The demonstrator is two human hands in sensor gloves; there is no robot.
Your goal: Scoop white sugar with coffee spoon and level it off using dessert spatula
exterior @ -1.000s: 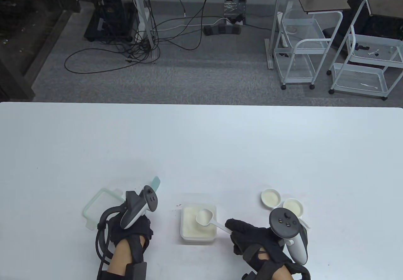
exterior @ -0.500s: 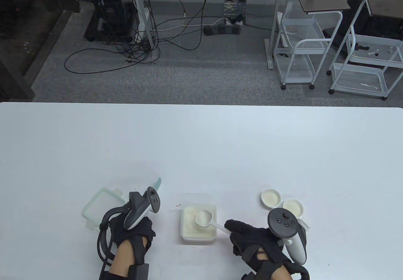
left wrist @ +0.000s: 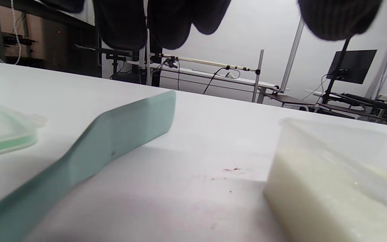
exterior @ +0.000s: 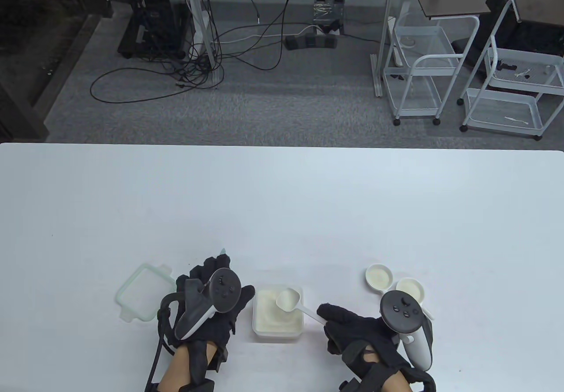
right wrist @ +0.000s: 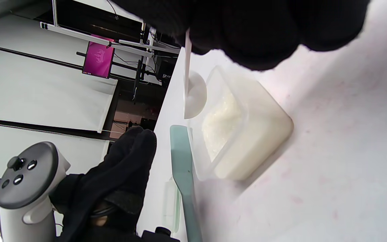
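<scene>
A clear container of white sugar (exterior: 277, 323) stands near the table's front edge; it also shows in the left wrist view (left wrist: 331, 188) and the right wrist view (right wrist: 247, 141). My right hand (exterior: 328, 315) pinches the handle of the white coffee spoon (exterior: 287, 299), whose bowl hovers over the sugar (right wrist: 193, 97). The pale green dessert spatula (left wrist: 113, 141) lies on the table just left of the container (right wrist: 181, 161); only its tip (exterior: 222, 250) shows in the table view. My left hand (exterior: 222, 277) is spread open above the spatula, with the fingers off it.
The container's green-rimmed lid (exterior: 141, 297) lies left of my left hand. Two small white dishes (exterior: 379, 276) (exterior: 410, 289) sit to the right, beside my right hand. The table's front edge is close behind both hands.
My left hand let the spatula down onto the table, opened and moved right toward the container. My right hand raised the spoon slightly and shifted it right.
</scene>
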